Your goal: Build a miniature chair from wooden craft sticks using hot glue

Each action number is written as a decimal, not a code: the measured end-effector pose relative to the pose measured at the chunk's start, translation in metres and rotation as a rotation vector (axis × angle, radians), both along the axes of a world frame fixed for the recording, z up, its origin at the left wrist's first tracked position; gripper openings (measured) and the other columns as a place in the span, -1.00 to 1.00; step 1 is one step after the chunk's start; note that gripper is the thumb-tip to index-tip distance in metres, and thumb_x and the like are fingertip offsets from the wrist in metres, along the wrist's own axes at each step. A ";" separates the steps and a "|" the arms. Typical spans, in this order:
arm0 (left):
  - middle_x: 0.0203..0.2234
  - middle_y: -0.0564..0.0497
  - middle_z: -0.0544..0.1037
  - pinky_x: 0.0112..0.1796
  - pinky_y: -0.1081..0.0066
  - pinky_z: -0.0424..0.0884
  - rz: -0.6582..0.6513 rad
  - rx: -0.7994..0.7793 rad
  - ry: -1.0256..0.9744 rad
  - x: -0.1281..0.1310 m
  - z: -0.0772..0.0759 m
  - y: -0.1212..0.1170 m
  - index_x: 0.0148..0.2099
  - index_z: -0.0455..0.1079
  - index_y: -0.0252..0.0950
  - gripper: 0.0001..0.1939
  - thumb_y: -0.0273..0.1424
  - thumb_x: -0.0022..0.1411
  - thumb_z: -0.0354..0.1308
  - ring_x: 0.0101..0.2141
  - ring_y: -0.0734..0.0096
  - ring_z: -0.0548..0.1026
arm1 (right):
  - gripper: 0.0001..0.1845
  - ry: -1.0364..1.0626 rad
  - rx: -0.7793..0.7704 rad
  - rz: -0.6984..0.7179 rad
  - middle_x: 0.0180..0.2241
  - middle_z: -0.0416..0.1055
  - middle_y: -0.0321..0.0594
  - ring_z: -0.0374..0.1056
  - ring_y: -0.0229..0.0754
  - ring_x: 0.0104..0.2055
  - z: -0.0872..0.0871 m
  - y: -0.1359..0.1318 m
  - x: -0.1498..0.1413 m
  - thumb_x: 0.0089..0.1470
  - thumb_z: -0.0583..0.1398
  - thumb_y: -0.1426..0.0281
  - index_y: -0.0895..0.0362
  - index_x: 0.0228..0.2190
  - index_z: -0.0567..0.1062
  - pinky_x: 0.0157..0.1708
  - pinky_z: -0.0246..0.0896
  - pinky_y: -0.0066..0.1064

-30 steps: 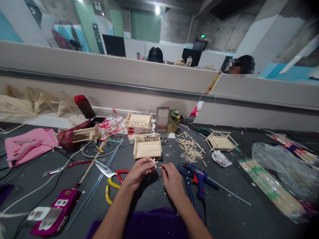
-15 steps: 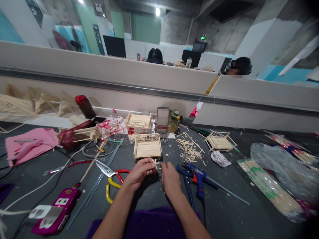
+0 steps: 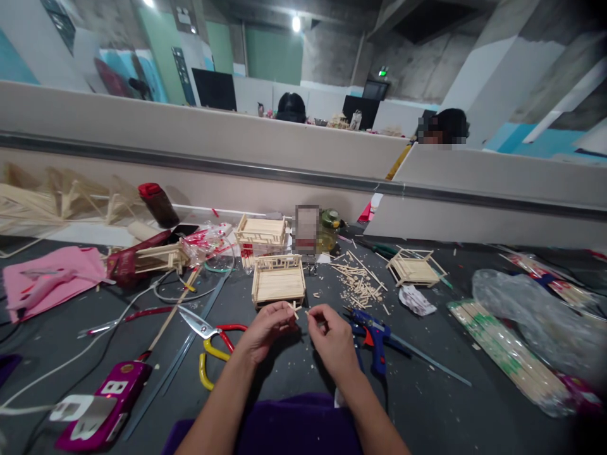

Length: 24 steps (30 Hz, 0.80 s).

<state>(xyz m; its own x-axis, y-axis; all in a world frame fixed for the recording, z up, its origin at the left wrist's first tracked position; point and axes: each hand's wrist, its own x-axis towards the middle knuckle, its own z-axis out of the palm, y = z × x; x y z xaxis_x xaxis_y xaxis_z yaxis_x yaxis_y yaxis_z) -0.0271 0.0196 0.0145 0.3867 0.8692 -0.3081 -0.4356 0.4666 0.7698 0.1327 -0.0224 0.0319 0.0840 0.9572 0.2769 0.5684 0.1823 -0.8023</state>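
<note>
Just in front of a small wooden stick model with a slatted deck and railing (image 3: 277, 282), my left hand (image 3: 270, 325) pinches a few short wooden sticks (image 3: 294, 309) that cross each other. My right hand (image 3: 331, 335) is close beside it, its thumb and forefinger pressed together at a tiny pale piece too small to name. A narrow gap separates the two hands. Beyond my right hand lies a blue glue gun (image 3: 378, 341) with a red trigger. Left of my left hand are scissors (image 3: 208, 335) with red and yellow handles, blades apart.
Cut stick pieces (image 3: 358, 281) are heaped behind my right hand. A second railed model (image 3: 260, 230) and a frame-like one (image 3: 415, 268) stand farther back. A purple power strip (image 3: 107, 404) with cables lies left, bagged sticks (image 3: 512, 357) right. A low partition (image 3: 237, 148) borders the desk; two people's heads show beyond.
My right hand has turned, its fingers now curled into a pinch and slightly raised. My left hand keeps its grip on the sticks. The whole view has shifted slightly.
</note>
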 end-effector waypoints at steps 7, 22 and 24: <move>-0.55 0.06 0.46 -0.30 0.43 0.36 -0.030 0.015 -0.019 0.001 -0.003 0.000 -0.44 0.43 -0.34 -0.77 -0.36 -0.03 0.42 -0.49 0.52 0.38 | -0.84 0.063 0.064 0.083 -0.43 0.44 -0.26 0.33 -0.28 -0.47 0.005 0.002 -0.006 0.08 0.11 0.51 0.13 -0.40 0.50 -0.45 0.20 -0.52; -0.54 0.05 0.47 -0.29 0.43 0.37 -0.033 0.022 -0.006 0.001 -0.004 -0.001 -0.44 0.44 -0.34 -0.78 -0.36 -0.03 0.42 -0.49 0.52 0.39 | -0.83 0.039 0.150 0.079 -0.43 0.48 -0.24 0.39 -0.25 -0.44 0.007 0.001 -0.005 0.13 0.14 0.49 0.12 -0.38 0.55 -0.42 0.25 -0.50; -0.54 0.05 0.47 -0.30 0.43 0.37 -0.027 0.022 -0.006 0.001 -0.004 0.000 -0.45 0.44 -0.34 -0.78 -0.37 -0.03 0.42 -0.49 0.52 0.39 | -0.83 0.043 0.144 0.078 -0.43 0.48 -0.24 0.39 -0.25 -0.44 0.008 0.001 -0.006 0.13 0.13 0.48 0.12 -0.39 0.55 -0.42 0.25 -0.50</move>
